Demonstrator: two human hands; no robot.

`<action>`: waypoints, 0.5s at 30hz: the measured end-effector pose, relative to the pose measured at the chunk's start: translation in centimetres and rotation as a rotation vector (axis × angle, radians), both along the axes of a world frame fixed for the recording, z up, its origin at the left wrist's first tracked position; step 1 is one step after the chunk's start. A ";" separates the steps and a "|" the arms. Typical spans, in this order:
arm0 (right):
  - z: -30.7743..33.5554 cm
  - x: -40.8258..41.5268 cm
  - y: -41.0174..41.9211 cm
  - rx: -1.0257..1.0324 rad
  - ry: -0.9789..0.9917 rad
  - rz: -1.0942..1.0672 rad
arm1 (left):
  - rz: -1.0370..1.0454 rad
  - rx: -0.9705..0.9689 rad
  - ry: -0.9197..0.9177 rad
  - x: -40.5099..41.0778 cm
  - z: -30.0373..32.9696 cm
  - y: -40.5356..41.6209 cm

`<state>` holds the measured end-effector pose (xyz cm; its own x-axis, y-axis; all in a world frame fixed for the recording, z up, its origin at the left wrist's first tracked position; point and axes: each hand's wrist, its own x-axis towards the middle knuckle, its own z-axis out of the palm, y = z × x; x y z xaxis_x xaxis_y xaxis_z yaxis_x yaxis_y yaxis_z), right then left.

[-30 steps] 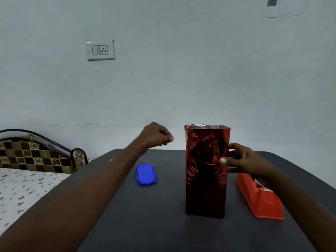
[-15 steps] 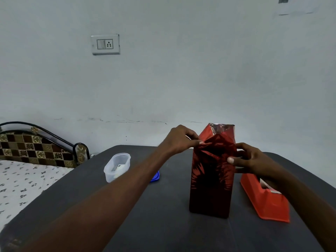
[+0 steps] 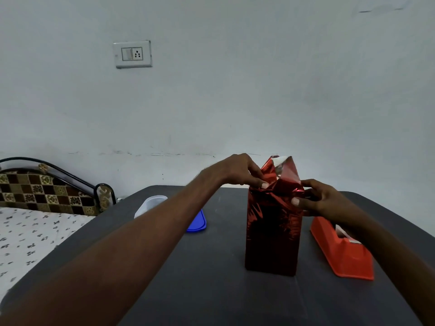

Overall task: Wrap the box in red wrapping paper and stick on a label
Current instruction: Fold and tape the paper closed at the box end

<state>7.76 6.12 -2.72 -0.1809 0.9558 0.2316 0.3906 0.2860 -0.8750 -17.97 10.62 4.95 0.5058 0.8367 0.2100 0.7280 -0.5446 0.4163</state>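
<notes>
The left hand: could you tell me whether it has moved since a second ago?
Yes: the left hand moved right, reaching the top of the wrapped box.

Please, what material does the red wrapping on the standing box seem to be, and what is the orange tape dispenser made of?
The red wrapping looks like metallic foil paper: glossy, with sharp creases, bright glints and a silvery inner side showing at the open top. The orange tape dispenser appears to be moulded plastic: one even colour, smooth, with a soft sheen. Neither can be confirmed by sight alone.
</notes>
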 end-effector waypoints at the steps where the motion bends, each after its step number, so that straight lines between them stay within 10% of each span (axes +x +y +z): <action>1: -0.1 -0.3 -0.1 0.058 -0.033 -0.051 | -0.003 -0.002 0.014 0.1 0.1 0.0; 8: 2.8 -4.1 -3.4 0.791 -0.397 -0.256 | -0.003 -0.018 0.045 0.3 0.5 -0.2; 15: 4.0 -5.0 -5.2 0.860 -0.479 -0.201 | 0.006 -0.013 0.074 0.5 0.5 -0.1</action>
<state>2.73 0.88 1.26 -0.2893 0.5213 0.8029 0.7583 0.6366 -0.1401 -17.52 10.57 5.50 0.5142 0.8424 0.1612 0.7604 -0.5347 0.3685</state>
